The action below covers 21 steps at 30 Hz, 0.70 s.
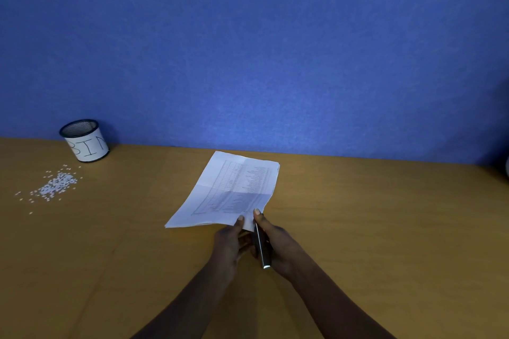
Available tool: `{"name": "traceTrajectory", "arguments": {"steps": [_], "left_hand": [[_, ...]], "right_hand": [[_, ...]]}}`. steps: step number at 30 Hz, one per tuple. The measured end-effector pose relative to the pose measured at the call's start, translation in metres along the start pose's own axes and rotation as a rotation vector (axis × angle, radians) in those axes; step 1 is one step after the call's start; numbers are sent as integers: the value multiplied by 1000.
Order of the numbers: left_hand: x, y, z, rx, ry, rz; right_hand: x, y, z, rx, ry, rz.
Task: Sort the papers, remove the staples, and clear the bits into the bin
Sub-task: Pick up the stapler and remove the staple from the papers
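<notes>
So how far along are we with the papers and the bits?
Nothing looks finished yet. In hand: the left hand pins the near corner of the paper stack while the right hand works a metal tool there, probably at a staple. Left: the white bits lie scattered on the desk beside the bin.

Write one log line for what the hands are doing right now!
left hand pinning papers corner | right hand holding staple remover at corner | paper bits on desk | bin upright

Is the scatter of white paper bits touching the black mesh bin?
Apart. The head view shows bare wooden desk between the white paper bits and the black mesh bin.
</notes>
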<state>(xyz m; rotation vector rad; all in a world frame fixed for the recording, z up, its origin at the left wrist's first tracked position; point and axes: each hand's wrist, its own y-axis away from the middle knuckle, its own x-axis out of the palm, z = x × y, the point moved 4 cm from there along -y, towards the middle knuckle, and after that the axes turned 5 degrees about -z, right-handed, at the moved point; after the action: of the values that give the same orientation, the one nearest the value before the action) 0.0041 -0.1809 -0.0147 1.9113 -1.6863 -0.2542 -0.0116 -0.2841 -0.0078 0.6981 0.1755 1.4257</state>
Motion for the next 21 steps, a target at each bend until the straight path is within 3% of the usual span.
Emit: {"name": "traceTrajectory", "arguments": {"steps": [7,21], "left_hand": [[-10,-9,-7,4,38,-115],[-18,1,-19,60,61,-130]], "right_hand": [[-2,0,-5,61,8,-41],[-8,-2,7,37,113,-158]]}}
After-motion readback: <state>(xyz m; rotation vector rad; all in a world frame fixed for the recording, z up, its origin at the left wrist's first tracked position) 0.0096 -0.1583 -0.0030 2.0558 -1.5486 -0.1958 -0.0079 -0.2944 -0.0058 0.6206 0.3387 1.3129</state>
